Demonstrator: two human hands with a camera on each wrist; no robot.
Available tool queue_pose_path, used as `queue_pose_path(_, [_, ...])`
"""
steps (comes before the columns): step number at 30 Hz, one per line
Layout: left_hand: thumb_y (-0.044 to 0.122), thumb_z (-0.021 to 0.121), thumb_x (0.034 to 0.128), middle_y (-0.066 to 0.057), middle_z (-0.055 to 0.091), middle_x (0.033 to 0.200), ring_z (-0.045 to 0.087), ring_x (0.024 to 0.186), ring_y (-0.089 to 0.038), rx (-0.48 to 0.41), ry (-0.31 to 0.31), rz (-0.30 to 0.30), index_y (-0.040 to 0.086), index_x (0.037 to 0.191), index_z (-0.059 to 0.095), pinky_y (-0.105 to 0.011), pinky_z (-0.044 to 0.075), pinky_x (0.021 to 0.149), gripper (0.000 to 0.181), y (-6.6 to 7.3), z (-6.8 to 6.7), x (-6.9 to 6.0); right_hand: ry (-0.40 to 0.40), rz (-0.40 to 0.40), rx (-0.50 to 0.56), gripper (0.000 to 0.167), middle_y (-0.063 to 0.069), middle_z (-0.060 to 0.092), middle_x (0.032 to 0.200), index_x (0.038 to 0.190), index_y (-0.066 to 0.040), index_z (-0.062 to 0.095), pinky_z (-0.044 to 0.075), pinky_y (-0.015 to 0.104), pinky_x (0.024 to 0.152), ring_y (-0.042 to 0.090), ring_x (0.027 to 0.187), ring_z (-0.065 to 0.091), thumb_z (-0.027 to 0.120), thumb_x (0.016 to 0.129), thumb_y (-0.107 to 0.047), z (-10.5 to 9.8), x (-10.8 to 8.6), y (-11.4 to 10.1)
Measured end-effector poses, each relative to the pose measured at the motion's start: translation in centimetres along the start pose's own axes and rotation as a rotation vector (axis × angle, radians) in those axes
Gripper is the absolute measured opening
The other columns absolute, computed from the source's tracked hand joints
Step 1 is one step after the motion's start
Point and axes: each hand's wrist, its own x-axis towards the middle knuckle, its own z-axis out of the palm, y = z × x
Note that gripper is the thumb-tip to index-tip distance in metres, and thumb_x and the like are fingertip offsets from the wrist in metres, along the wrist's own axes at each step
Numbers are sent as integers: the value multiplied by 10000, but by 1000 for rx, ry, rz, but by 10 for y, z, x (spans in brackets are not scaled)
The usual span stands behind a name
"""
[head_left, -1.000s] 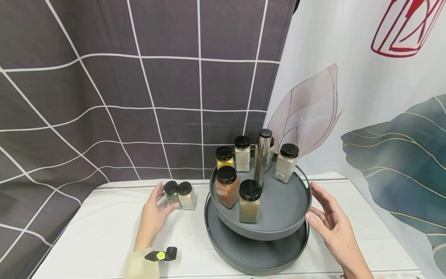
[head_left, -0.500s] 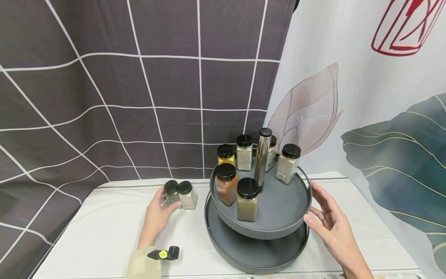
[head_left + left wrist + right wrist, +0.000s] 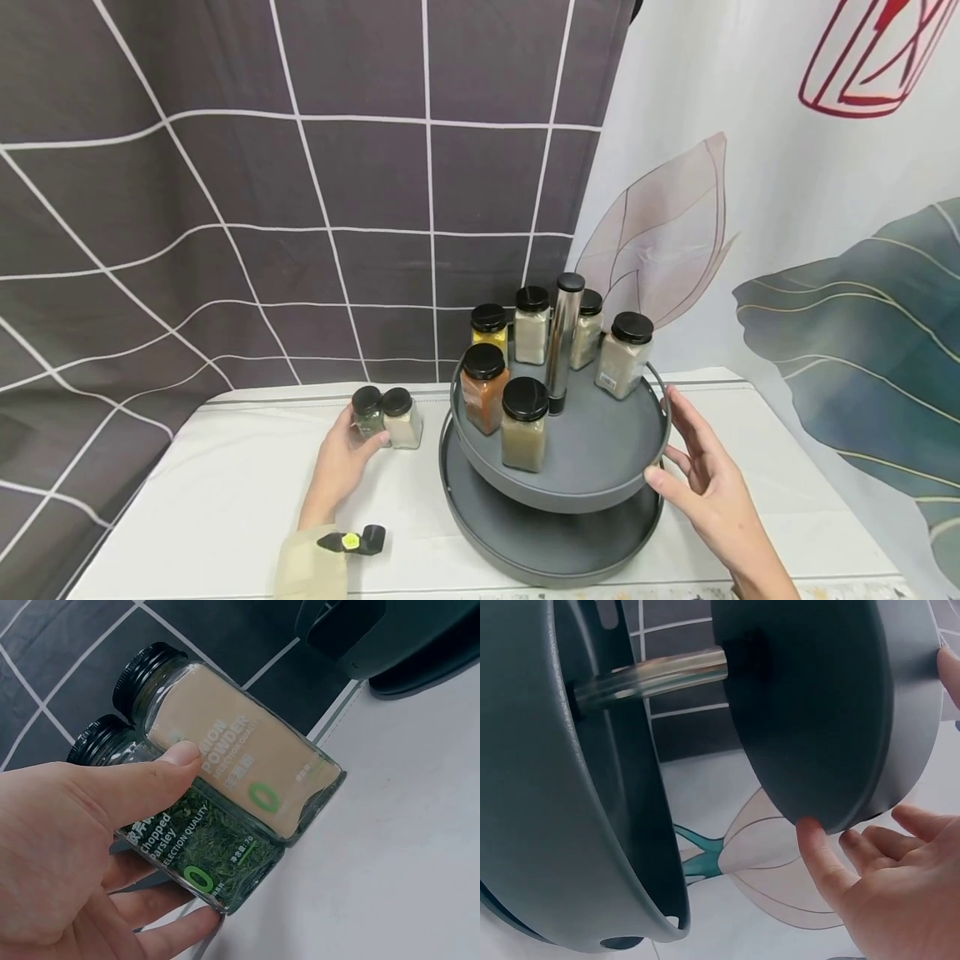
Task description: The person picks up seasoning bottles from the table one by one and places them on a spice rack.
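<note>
My left hand (image 3: 339,463) holds a small square glass jar of chopped parsley (image 3: 217,855) with a black lid, the fingers round it. In the left wrist view the thumb tip lies over the side of a jar of onion powder (image 3: 247,750) standing against it. My right hand (image 3: 716,500) touches the outer rim of the grey upper tray (image 3: 600,454), fingers and thumb spread along its side. In the right wrist view the fingertips meet this tray's wall (image 3: 911,720). On the upper tray stand several black-lidded spice jars, among them an orange one (image 3: 483,396) and a yellow one (image 3: 491,333).
A wider lower tray (image 3: 555,546) lies under the upper one, joined by a shiny metal post (image 3: 564,346). The stand is on a white-covered table (image 3: 217,492). Behind hang a dark grid-patterned cloth (image 3: 367,175) and a white printed curtain (image 3: 675,108).
The upper tray has turned clockwise as seen from above: front jars shifted left, back jars right. My right thumb slid slightly left along the rim. My left hand closed in around the parsley jar.
</note>
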Motion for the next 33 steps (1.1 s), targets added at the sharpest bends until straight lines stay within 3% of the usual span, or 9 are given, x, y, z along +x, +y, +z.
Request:
queue_pose_path(9, [291, 730, 926, -294, 447, 1471, 458, 1332, -490, -40, 4, 21, -26, 1528, 311, -549, 427, 1084, 800, -2, -1, 7, -12, 7, -15, 930, 129, 136, 1674, 1603, -76, 196, 360, 94, 1036, 58, 1512, 157, 636, 828, 195, 1, 0, 1])
queue_pose_path(20, [254, 786, 883, -275, 502, 1429, 490, 1312, -473, -51, 43, -9, -14, 1477, 390, -503, 471, 1057, 763, -4, -4, 7, -13, 44, -97, 970, 89, 136, 1678, 1612, -130, 192, 355, 83, 1021, 55, 1508, 153, 677, 820, 147, 3, 1, 0])
queue_pose_path(33, [251, 803, 871, -268, 568, 1353, 554, 1246, -458, 15, 96, 15, -31, 1431, 443, -490, 519, 1002, 722, -1, -13, 3, -2, 47, -141, 982, 57, 170, 1673, 1610, -147, 210, 369, 85, 1014, 51, 1498, 175, 704, 810, 137, 4, 1, -3])
